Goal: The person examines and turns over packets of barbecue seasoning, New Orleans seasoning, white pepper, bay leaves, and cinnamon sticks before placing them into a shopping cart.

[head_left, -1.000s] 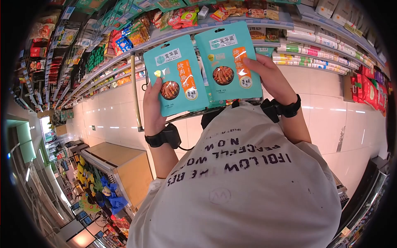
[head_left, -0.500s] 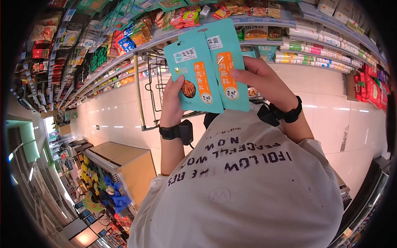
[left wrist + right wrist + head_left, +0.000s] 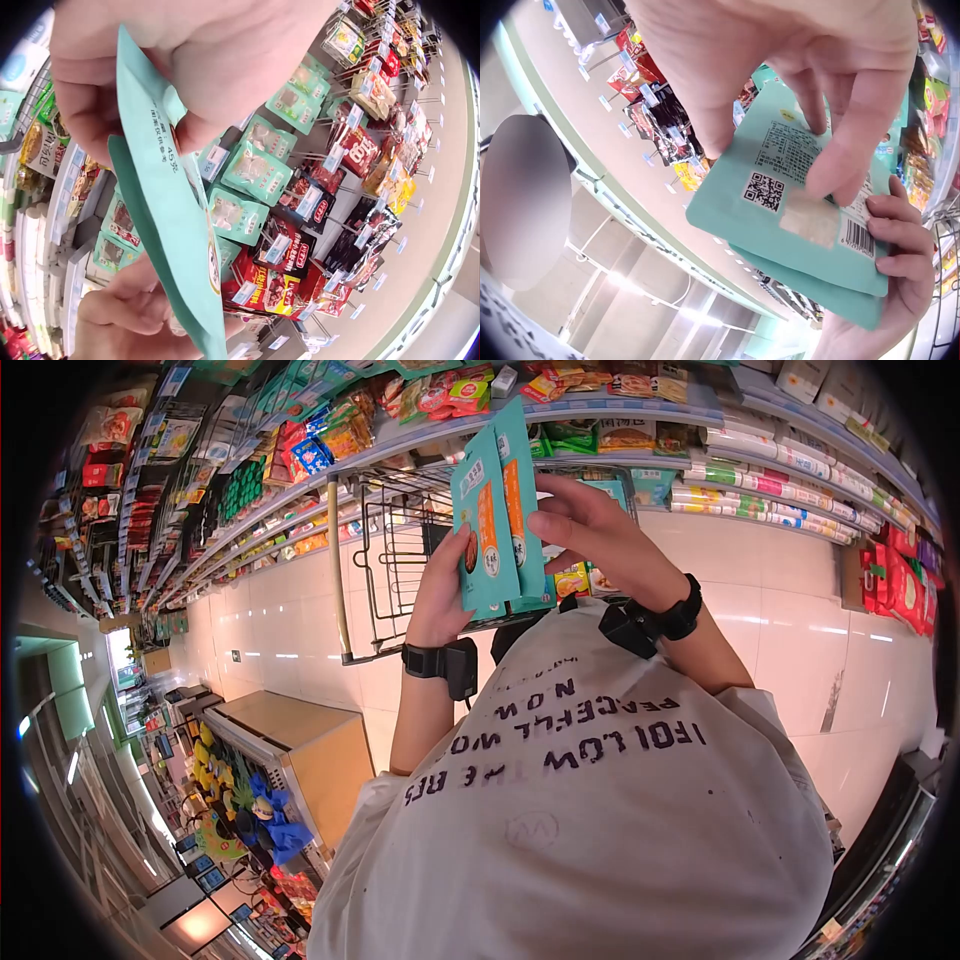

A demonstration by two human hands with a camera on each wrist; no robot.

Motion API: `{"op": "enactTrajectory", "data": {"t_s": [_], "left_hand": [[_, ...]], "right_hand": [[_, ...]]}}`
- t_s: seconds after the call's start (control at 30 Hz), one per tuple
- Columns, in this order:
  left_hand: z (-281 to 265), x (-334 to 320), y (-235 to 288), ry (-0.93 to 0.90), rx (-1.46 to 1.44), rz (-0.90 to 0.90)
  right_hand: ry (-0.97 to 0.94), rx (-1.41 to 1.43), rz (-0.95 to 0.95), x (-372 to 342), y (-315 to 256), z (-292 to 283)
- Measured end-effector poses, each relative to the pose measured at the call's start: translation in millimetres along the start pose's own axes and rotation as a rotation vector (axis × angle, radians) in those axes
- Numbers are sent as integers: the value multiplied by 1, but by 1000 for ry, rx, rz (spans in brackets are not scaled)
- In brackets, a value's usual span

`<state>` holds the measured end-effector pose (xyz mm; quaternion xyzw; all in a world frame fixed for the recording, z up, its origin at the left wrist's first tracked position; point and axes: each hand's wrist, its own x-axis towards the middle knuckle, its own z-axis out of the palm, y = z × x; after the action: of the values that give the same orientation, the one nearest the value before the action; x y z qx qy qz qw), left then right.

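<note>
Two teal marinade packets with orange labels stand overlapped, one partly in front of the other and both turned nearly edge-on in the head view. My left hand [image 3: 437, 590] grips the front packet [image 3: 478, 588] by its left side, thumb on the face. In the right wrist view its fingers [image 3: 904, 232] wrap the far edge of the rear packet [image 3: 780, 225], whose back shows a QR code and barcode. My right hand [image 3: 612, 545] pinches this rear packet lightly at its right edge, thumb in front and fingers bent against the back.
A wire shopping cart [image 3: 385, 575] stands below the hands, with a yellow packet [image 3: 572, 582] and teal ones in it. Ahead runs a store shelf [image 3: 610, 408] of bagged goods. Red bags [image 3: 895, 575] sit at right, a wooden counter [image 3: 285, 725] at lower left.
The packets have gone from side by side to overlapped, and turned from facing me to nearly edge-on. The left hand has moved right, the right hand slightly left.
</note>
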<state>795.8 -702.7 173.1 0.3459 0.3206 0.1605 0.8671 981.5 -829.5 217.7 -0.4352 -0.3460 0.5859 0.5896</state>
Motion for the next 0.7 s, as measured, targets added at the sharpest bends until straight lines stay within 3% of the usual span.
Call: {"op": "enactTrajectory", "data": {"t_s": [0.13,0.2,0.43,0.5,0.7], "left_hand": [[8,-4,-2,68,76,79],[14,-7,-1,133,201,145],[22,-4,-8,116,473,213],[22,1,-10,74,621,322],[22,0,-7,62,606,268]], "right_hand": [[49,-24,-15,11,17,6],[-29,-26,29,15,24,9],[-24,29,-47,14,33,14],[-20,-25,-39,16,37,12],[-41,-90,-10,15,43,13]]}}
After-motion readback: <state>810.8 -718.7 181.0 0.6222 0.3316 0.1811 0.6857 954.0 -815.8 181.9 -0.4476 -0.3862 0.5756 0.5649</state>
